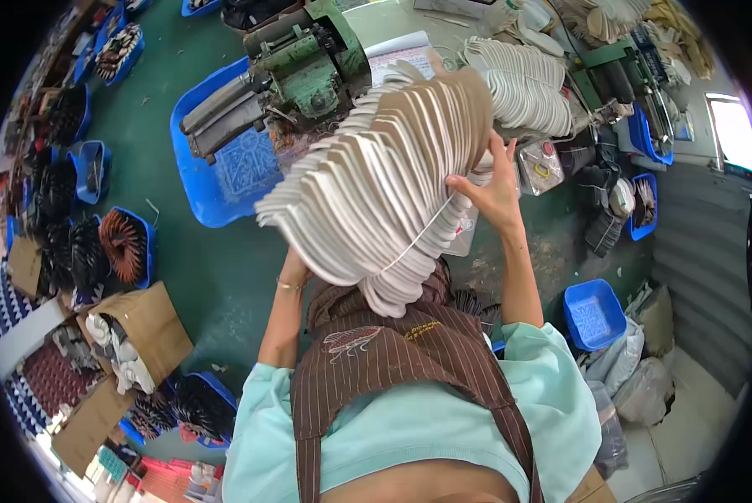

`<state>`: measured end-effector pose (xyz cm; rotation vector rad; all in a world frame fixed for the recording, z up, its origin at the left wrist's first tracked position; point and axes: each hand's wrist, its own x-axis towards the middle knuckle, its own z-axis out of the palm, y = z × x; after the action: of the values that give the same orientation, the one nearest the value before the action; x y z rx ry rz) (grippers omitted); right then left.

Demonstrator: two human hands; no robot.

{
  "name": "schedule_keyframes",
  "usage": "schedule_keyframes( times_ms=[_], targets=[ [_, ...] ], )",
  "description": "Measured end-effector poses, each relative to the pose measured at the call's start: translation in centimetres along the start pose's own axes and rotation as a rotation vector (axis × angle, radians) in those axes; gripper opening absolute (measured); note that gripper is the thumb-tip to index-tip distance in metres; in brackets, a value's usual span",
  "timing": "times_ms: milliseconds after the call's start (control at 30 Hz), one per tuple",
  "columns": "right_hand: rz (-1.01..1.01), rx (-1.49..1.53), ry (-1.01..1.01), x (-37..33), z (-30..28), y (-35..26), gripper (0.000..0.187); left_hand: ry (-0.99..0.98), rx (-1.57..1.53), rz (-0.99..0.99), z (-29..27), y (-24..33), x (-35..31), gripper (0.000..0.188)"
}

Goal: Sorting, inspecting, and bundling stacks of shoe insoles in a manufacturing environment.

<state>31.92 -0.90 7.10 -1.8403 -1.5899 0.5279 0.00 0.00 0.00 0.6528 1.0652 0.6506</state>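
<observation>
Head view: one large bundle of soles [376, 180], white with tan faces, packed side by side in a curved row; held up in front of the apron, between the two hands. One pale cord [432, 225], drawn across the bundle, just below the right thumb.

Right hand [495, 189]: grasping the bundle's right side, thumb laid on the near face, fingers spread toward the far edge. Left hand [299, 265]: at the bundle's lower left, mostly hidden under it; whether its fingers are closed cannot be told.

Beyond the grip, to the left: one green machine [321, 75] with long rollers, above a blue tray [193, 189]. Straight beyond the grip: sheets of paper [397, 46], partly covered by the bundle. Beyond the grip, to the right: a second bundle of white soles [523, 88]. Just right of the right hand: a clear box [541, 168] holding a small yellow item.

Below the grip: one brown striped apron [392, 356], worn over a mint shirt [552, 369]. Well left of the grip: one cardboard box [156, 323]. Right of the grip and nearer the body: one blue basket [594, 314].
</observation>
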Motion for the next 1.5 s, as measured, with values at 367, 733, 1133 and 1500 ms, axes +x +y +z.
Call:
schedule_keyframes(
  times_ms=[367, 733, 1133, 1500],
  targets=[
    [0.372, 0.204, 0.191, -0.7, 5.8, 0.2, 0.085, -0.142, -0.216, -0.235, -2.2, -2.7, 8.7, 0.049],
    [0.300, -0.227, 0.312, 9.8, 12.4, 14.5, 0.077, 0.156, -0.698, -0.390, 5.4, -8.1, 22.2, 0.042],
    [0.867, 1.238, -0.445, 9.2, 30.8, -3.0, 0.054, 0.175, -0.131, -0.445, -10.5, -5.4, 8.5, 0.046],
    [1.095, 1.629, 0.161, 12.1, 40.8, -0.4, 0.039, 0.550, -0.451, -0.357, -24.5, -2.6, -0.4, 0.037]
  ],
)
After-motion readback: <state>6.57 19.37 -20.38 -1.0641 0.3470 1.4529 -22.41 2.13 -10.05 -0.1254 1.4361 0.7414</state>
